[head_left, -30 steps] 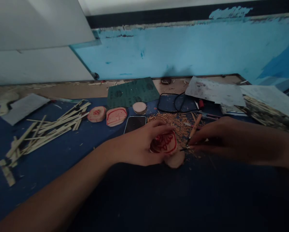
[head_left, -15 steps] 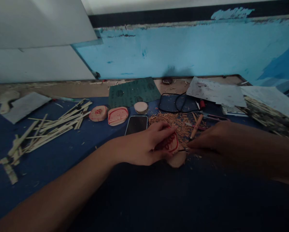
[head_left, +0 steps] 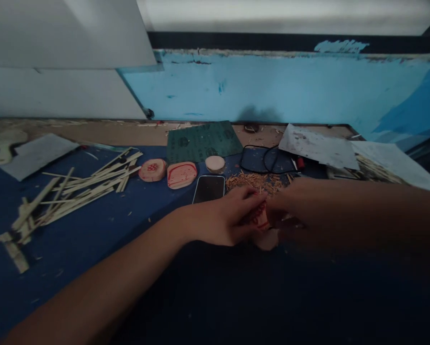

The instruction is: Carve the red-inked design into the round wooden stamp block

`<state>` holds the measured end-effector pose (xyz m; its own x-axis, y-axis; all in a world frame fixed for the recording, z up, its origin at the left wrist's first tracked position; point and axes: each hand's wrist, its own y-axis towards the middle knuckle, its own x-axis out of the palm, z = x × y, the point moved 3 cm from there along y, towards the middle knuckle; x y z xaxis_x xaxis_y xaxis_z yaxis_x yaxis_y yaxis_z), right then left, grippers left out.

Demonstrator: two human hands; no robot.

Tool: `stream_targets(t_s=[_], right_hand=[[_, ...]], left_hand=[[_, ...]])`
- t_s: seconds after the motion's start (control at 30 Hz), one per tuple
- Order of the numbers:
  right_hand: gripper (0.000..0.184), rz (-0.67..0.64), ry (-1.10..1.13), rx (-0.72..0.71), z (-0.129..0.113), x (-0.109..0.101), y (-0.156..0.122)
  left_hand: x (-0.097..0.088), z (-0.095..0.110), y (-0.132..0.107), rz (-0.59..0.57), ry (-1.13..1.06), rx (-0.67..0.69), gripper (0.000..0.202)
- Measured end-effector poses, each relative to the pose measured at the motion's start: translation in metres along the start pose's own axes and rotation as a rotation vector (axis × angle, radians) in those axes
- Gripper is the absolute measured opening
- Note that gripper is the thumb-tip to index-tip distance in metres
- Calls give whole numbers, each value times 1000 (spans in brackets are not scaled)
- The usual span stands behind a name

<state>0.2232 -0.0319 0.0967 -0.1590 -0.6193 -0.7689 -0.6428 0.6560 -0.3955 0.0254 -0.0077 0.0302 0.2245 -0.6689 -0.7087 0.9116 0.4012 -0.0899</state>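
Observation:
My left hand (head_left: 224, 218) grips a small wooden block (head_left: 261, 216) with red markings and a red edge line, thumb and fingers around its sides. Beneath that block, a pale wood slice (head_left: 268, 239) pokes out toward me. Close against the block's right side is my right hand (head_left: 290, 208), its fingers curled together. A thin dark carving tool showed in these fingers earlier; now the hand mostly hides it. Reddish-brown wood shavings (head_left: 253, 181) lie heaped just behind both hands. A phone (head_left: 209, 188) rests behind my left wrist.
Two red-marked wood pieces (head_left: 182, 175) and a plain round slice (head_left: 215, 164) stand behind the phone. Wood strips (head_left: 82, 191) are scattered at left. Green sandpaper (head_left: 202, 141), a black cord (head_left: 260, 165) and grey sheets (head_left: 317, 146) lie toward the blue wall.
My right hand has moved left and up against the block, covering the tool and the wooden handle seen before. My left hand keeps its grip. The view has shifted slightly.

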Motion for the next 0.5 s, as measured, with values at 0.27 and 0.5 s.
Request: stream_targets(t_s=[0.27,0.5], right_hand=[[30,89,389,-78,4,7,-14],[61,484,808,-365,7,37,12]], left_hand=[[2,-4,-1,69,-45,-51,58],[2,-4,-1,139,2,12,43]])
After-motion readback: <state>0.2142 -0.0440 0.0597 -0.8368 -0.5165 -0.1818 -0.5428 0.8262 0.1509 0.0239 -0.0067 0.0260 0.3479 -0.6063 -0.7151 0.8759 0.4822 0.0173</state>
